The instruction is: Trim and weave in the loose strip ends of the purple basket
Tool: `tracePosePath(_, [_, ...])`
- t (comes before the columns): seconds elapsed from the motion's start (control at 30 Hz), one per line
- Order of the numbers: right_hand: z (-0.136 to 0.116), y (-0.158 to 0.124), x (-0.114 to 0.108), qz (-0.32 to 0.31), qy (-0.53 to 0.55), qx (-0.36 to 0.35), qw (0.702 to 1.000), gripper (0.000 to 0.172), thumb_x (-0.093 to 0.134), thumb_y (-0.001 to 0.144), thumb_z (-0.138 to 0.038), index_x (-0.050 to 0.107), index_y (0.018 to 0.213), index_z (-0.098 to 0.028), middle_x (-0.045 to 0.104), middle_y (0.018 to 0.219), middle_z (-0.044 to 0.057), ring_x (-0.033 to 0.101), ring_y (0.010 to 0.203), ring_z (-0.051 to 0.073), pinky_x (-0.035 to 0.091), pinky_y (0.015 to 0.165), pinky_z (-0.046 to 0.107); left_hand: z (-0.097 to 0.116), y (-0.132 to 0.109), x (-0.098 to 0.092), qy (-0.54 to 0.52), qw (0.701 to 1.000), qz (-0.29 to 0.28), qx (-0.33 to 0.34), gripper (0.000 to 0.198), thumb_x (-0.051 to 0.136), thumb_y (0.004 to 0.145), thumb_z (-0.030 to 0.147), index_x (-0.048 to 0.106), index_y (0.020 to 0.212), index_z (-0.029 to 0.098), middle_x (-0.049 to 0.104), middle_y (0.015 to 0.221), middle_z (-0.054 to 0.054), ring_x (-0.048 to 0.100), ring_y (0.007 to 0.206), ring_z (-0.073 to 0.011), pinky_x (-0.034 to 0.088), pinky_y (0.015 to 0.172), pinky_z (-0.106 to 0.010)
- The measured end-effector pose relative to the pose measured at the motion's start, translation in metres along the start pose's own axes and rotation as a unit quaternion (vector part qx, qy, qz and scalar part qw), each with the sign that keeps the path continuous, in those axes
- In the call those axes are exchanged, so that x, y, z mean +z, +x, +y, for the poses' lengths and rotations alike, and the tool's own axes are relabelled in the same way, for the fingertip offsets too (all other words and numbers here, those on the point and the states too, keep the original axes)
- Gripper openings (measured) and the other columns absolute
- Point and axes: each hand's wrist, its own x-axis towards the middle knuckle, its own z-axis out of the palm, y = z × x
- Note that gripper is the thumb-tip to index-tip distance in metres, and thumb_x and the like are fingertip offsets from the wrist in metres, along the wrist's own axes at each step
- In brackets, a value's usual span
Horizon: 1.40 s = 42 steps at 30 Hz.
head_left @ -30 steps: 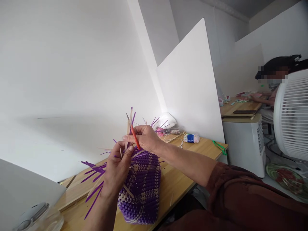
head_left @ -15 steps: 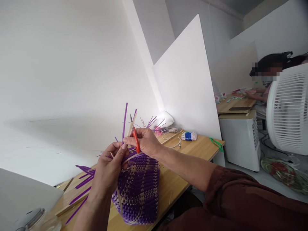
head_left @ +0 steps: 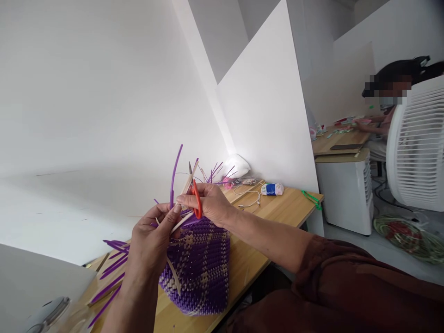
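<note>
A woven purple-and-cream basket (head_left: 204,273) rests on the wooden table, with loose purple strips (head_left: 110,273) sticking out at its left. At the basket's upper edge, my left hand (head_left: 156,229) is closed, thumb and fingers pinching the woven strips. My right hand (head_left: 210,203) has orange-handled scissors (head_left: 197,199) in it, their dark blades pointing up. A cream strip (head_left: 189,181) stands up beside the blades, and its lower end runs to my right fingertips, close to my left thumb. One tall purple strip (head_left: 174,173) rises above my left hand. My fingers hide part of the rim.
A packet with a blue label (head_left: 272,189), a white cable (head_left: 249,203) and a green braided cord (head_left: 311,200) lie on the table (head_left: 291,208). A clear container (head_left: 52,314) is at lower left. To the right stand a white fan (head_left: 416,148) and another person at a table.
The basket's upper edge and both hands have shifted slightly left. The tall purple strip bends more now. The cream strip at the rim stands further out. The scissors are still in my right hand.
</note>
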Motion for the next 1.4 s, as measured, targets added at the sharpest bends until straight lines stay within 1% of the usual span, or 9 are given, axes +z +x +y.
tracePosePath(0.23, [0.005, 0.001, 0.0, -0.003, -0.005, 0.004, 1.0, 0.025, 0.087, 0.059, -0.031, 0.071, 0.069, -0.015, 0.056, 0.061, -0.004, 0.045, 0.059, 0.008, 0.034, 0.058, 0.026, 0.003, -0.002, 0.001, 0.005, 0.999, 0.031, -0.013, 0.045, 0.094, 0.05, 0.04, 0.074, 0.082, 0.014, 0.064, 0.068, 0.001, 0.052, 0.052, -0.007, 0.04, 0.039, -0.014])
tracePosePath(0.43, [0.012, -0.001, 0.0, 0.023, -0.001, 0.001, 1.0, 0.026, 0.086, 0.059, -0.03, 0.065, 0.067, -0.016, 0.055, 0.061, -0.005, 0.046, 0.058, 0.009, 0.036, 0.057, 0.026, 0.002, -0.001, 0.0, 0.015, 0.999, 0.041, -0.01, 0.04, 0.092, 0.054, 0.042, 0.071, 0.073, 0.014, 0.056, 0.056, 0.004, 0.044, 0.043, -0.0039, 0.034, 0.037, -0.013])
tracePosePath(0.67, [0.018, -0.004, -0.003, 0.002, -0.03, -0.019, 0.999, 0.031, 0.084, 0.067, -0.039, 0.063, 0.069, -0.016, 0.049, 0.058, -0.006, 0.04, 0.054, 0.007, 0.031, 0.052, 0.024, -0.001, -0.001, -0.001, -0.016, 0.998, 0.047, -0.03, 0.043, 0.091, 0.055, 0.044, 0.071, 0.081, 0.015, 0.069, 0.067, -0.002, 0.06, 0.053, -0.0123, 0.049, 0.048, -0.02])
tracePosePath(0.77, [0.02, -0.011, -0.011, -0.015, -0.06, -0.025, 0.998, 0.038, 0.079, 0.074, -0.049, 0.062, 0.074, -0.016, 0.055, 0.06, -0.004, 0.045, 0.054, 0.007, 0.035, 0.052, 0.024, -0.002, -0.001, 0.0, -0.022, 0.998, 0.047, -0.018, 0.042, 0.09, 0.058, 0.043, 0.069, 0.081, 0.016, 0.064, 0.061, 0.002, 0.054, 0.047, -0.0082, 0.043, 0.043, -0.015])
tracePosePath(0.9, [0.026, -0.024, -0.026, -0.047, -0.145, -0.018, 0.988, 0.051, 0.052, 0.091, -0.064, 0.064, 0.089, -0.015, 0.061, 0.067, 0.001, 0.05, 0.055, 0.008, 0.04, 0.053, 0.024, -0.001, -0.002, 0.001, -0.04, 0.997, 0.058, -0.008, 0.038, 0.087, 0.062, 0.042, 0.064, 0.079, 0.016, 0.047, 0.049, 0.009, 0.037, 0.038, -0.0024, 0.028, 0.035, -0.011])
tracePosePath(1.03, [0.031, -0.031, -0.033, -0.073, -0.2, 0.031, 0.977, 0.053, 0.048, 0.093, -0.066, 0.064, 0.092, -0.016, 0.061, 0.069, 0.001, 0.051, 0.056, 0.009, 0.04, 0.053, 0.022, -0.002, -0.001, 0.001, -0.047, 0.997, 0.054, -0.002, 0.038, 0.087, 0.062, 0.04, 0.062, 0.077, 0.016, 0.045, 0.047, 0.01, 0.035, 0.036, -0.0024, 0.026, 0.033, -0.011])
tracePosePath(1.17, [0.03, -0.03, -0.024, -0.105, -0.199, 0.021, 0.974, 0.047, 0.056, 0.09, -0.063, 0.057, 0.08, -0.017, 0.055, 0.065, -0.002, 0.049, 0.055, 0.009, 0.038, 0.051, 0.023, -0.002, -0.001, 0.0, -0.049, 0.997, 0.056, -0.011, 0.038, 0.087, 0.061, 0.038, 0.06, 0.077, 0.017, 0.044, 0.046, 0.01, 0.034, 0.035, -0.0023, 0.026, 0.032, -0.012])
tracePosePath(1.3, [0.027, -0.029, -0.008, -0.08, -0.216, -0.046, 0.972, 0.047, 0.053, 0.093, -0.06, 0.047, 0.072, -0.019, 0.046, 0.063, -0.004, 0.044, 0.059, 0.009, 0.035, 0.055, 0.024, -0.001, -0.004, 0.002, -0.05, 0.997, 0.066, -0.002, 0.039, 0.086, 0.063, 0.037, 0.055, 0.075, 0.018, 0.045, 0.045, 0.01, 0.035, 0.034, -0.0033, 0.029, 0.033, -0.013])
tracePosePath(1.4, [0.028, -0.029, -0.002, -0.068, -0.224, -0.039, 0.971, 0.048, 0.048, 0.095, -0.061, 0.047, 0.072, -0.019, 0.046, 0.06, -0.004, 0.043, 0.057, 0.01, 0.034, 0.054, 0.025, -0.002, -0.006, 0.003, -0.05, 0.997, 0.062, 0.009, 0.039, 0.085, 0.066, 0.038, 0.053, 0.076, 0.019, 0.046, 0.046, 0.011, 0.035, 0.034, -0.0035, 0.03, 0.033, -0.013])
